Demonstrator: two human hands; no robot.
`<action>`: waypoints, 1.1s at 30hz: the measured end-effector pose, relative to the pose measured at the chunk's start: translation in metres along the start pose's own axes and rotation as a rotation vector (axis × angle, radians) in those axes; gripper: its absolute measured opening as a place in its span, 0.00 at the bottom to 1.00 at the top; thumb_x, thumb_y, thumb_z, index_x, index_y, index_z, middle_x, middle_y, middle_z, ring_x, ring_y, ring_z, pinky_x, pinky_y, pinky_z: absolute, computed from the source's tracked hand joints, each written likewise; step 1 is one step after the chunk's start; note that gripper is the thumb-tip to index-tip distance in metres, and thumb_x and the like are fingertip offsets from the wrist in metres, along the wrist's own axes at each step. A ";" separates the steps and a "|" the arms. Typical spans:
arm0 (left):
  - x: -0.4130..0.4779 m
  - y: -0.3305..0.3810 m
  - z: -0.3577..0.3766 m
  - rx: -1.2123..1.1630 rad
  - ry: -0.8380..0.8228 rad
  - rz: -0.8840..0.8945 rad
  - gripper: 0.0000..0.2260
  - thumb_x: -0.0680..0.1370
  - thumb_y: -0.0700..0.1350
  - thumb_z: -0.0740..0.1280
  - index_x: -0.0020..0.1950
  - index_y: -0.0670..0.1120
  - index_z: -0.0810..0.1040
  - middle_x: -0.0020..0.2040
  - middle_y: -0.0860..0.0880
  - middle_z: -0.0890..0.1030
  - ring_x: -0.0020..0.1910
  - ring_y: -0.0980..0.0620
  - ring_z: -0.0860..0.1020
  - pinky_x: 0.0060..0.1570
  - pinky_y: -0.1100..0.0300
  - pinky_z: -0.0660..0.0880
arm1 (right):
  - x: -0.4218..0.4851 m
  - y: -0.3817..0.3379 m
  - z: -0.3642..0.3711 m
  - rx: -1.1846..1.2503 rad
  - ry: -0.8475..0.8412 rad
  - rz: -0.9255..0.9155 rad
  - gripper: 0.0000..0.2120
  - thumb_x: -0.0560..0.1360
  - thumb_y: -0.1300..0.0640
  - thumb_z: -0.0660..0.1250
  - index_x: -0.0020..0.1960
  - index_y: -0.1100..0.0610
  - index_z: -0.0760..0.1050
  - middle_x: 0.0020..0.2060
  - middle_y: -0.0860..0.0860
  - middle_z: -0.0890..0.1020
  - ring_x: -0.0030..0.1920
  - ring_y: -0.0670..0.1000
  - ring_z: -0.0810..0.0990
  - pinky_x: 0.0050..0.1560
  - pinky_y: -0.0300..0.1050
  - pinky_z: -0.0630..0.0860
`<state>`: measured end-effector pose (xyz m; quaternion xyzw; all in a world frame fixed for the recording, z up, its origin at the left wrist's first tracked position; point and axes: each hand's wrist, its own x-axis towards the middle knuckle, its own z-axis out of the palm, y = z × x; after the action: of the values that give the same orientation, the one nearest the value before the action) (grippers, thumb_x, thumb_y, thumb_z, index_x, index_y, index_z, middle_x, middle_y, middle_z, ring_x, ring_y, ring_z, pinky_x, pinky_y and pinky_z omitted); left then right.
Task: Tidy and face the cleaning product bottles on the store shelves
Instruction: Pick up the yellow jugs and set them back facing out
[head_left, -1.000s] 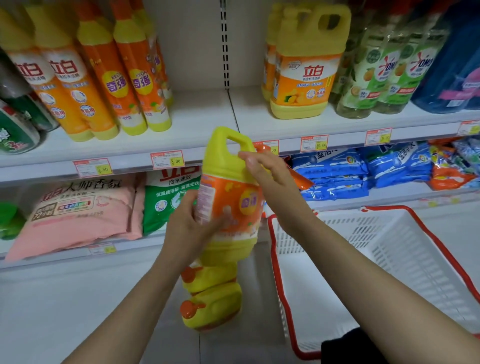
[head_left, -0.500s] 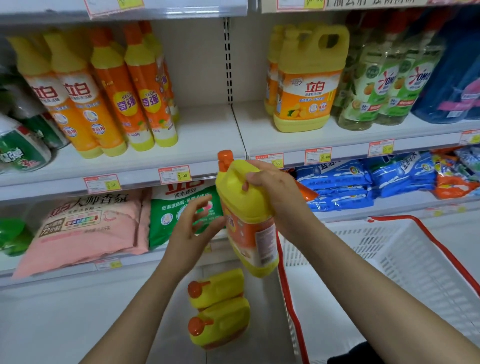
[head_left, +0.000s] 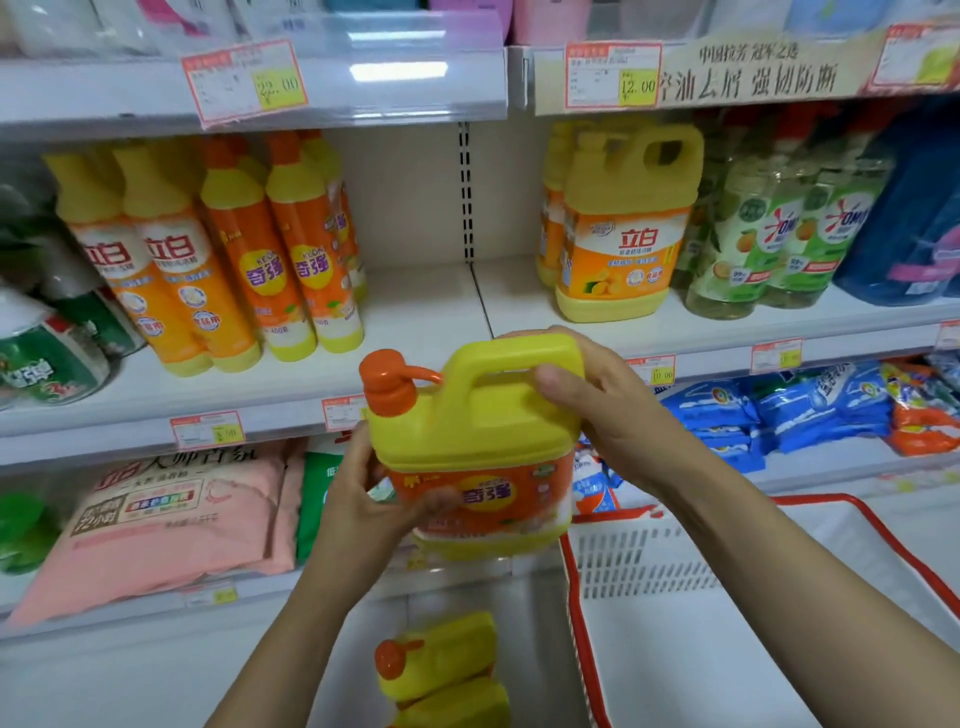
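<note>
I hold a yellow detergent jug (head_left: 483, 431) with an orange cap and orange label upright in front of the middle shelf (head_left: 426, 322). My right hand (head_left: 608, 410) grips its handle from the right. My left hand (head_left: 363, 499) holds the lower left side, thumb across the label. The label faces me. Behind it the shelf has a bare gap between the tall orange-yellow bottles (head_left: 291, 249) on the left and another yellow jug (head_left: 618, 228) on the right.
Two more yellow jugs (head_left: 441, 670) lie on their sides on the floor below. A white basket with a red rim (head_left: 675, 571) stands at lower right. Pink and green bags (head_left: 171, 514) fill the lower shelf; green bottles (head_left: 769, 234) stand right.
The jug has turned from side-on to label facing me and risen toward the shelf gap. My left hand, apart from it half a second ago, now holds its side. The camera has tilted up.
</note>
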<state>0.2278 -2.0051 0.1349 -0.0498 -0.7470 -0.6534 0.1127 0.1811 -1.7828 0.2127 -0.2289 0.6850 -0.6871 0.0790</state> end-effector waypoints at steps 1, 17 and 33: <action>0.004 0.009 0.002 0.042 0.024 0.053 0.33 0.54 0.59 0.80 0.57 0.60 0.74 0.53 0.58 0.82 0.52 0.58 0.81 0.44 0.62 0.80 | 0.002 -0.001 -0.006 -0.008 0.017 -0.022 0.27 0.65 0.38 0.76 0.56 0.54 0.78 0.49 0.50 0.82 0.51 0.50 0.81 0.51 0.47 0.78; 0.136 0.054 0.009 0.155 0.123 0.403 0.29 0.66 0.42 0.77 0.61 0.54 0.69 0.57 0.56 0.77 0.57 0.64 0.76 0.54 0.67 0.76 | 0.097 -0.016 -0.061 -0.536 0.144 -0.458 0.36 0.67 0.58 0.80 0.63 0.45 0.59 0.53 0.42 0.69 0.52 0.40 0.73 0.51 0.42 0.76; 0.276 -0.004 0.006 0.166 0.192 0.157 0.25 0.73 0.51 0.74 0.67 0.46 0.72 0.62 0.46 0.79 0.59 0.47 0.78 0.62 0.48 0.76 | 0.240 0.050 -0.068 -0.424 0.249 -0.185 0.47 0.66 0.66 0.80 0.76 0.58 0.56 0.64 0.53 0.75 0.62 0.51 0.76 0.64 0.51 0.76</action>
<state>-0.0417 -2.0204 0.1947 -0.0356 -0.7780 -0.5803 0.2380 -0.0696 -1.8245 0.2166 -0.2155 0.7944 -0.5553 -0.1187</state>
